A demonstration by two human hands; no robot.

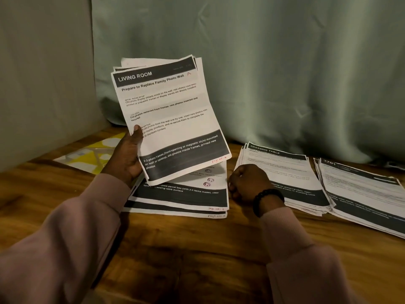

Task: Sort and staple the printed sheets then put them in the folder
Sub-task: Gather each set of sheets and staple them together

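My left hand [128, 154] grips a small bundle of printed sheets [168, 115] by its left edge, thumb on the front, holding it tilted above the table. The top page is headed "LIVING ROOM". Under it a stack of sheets [182, 198] lies flat on the wooden table [197, 249]. My right hand [246, 183] rests with curled fingers at the right edge of that stack, holding nothing I can see. To its right lies a second pile headed "DRESSING TABLE" [282, 170], and a third pile [361, 194] lies at the far right.
A yellow and white patterned folder or sheet [92, 154] lies flat at the back left of the table. A pale green curtain [263, 73] hangs behind the piles, and a grey wall [43, 84] closes the left side.
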